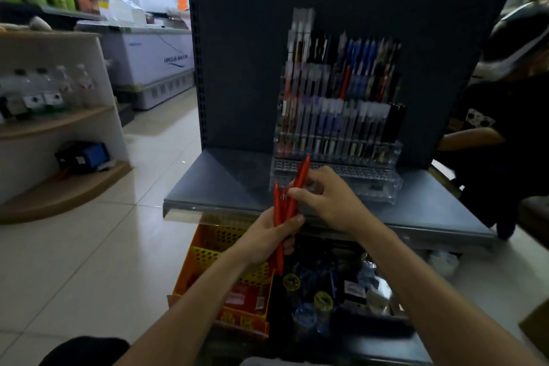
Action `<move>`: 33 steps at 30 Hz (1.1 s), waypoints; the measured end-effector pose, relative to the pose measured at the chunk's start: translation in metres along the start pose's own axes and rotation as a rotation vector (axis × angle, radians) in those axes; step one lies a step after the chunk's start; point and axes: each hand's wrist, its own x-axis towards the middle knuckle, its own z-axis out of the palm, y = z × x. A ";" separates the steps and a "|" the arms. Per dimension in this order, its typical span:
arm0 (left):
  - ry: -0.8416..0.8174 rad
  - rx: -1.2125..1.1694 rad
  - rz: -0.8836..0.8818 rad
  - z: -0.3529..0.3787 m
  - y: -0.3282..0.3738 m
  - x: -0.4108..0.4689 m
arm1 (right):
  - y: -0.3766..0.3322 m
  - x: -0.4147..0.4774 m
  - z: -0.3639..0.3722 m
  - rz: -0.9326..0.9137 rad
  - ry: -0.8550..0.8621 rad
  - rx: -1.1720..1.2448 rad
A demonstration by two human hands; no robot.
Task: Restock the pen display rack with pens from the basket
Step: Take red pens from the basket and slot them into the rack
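Observation:
My left hand (269, 236) grips a bundle of red pens (279, 211) upright in front of the grey shelf. My right hand (323, 197) pinches one red pen (301, 177) out of that bundle; its tip points up toward the clear pen display rack (337, 128). The tiered rack stands on the shelf and holds rows of black, blue, clear and purple pens, with one red pen (345, 82) standing among them. The orange perforated basket (208, 255) sits on the floor below my left forearm.
The grey shelf (222, 187) has a dark back panel. Under it lie bottles and packets (323, 285). A person in black (502, 116) sits at the right. A wooden corner shelf (59, 125) and a chest freezer (154, 59) stand at the left.

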 end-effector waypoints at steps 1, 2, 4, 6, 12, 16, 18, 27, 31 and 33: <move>0.002 0.007 0.004 -0.003 -0.003 0.003 | 0.001 0.005 -0.002 -0.004 0.026 0.038; -0.003 0.010 0.007 -0.006 -0.006 0.006 | 0.000 0.010 -0.005 0.004 0.055 0.083; -0.013 0.004 0.005 -0.017 -0.015 0.011 | 0.000 0.024 -0.013 0.036 0.127 0.139; -0.017 -0.035 -0.004 -0.030 -0.023 0.017 | 0.001 0.042 -0.021 0.064 0.220 0.186; -0.098 -0.229 0.071 -0.050 -0.018 0.039 | 0.003 0.096 -0.020 0.067 0.432 0.083; -0.085 -0.365 0.109 -0.054 -0.015 0.051 | 0.013 0.126 -0.003 0.078 0.378 -0.081; -0.074 -0.404 0.117 -0.057 -0.014 0.054 | 0.018 0.134 0.003 0.084 0.346 -0.123; -0.035 -0.396 0.135 -0.079 -0.005 0.053 | 0.017 0.153 0.003 0.109 0.282 -0.182; -0.028 -0.385 0.137 -0.078 -0.003 0.050 | 0.015 0.154 0.001 0.117 0.239 -0.210; -0.032 -0.408 0.150 -0.076 -0.002 0.051 | 0.017 0.153 0.001 0.129 0.223 -0.239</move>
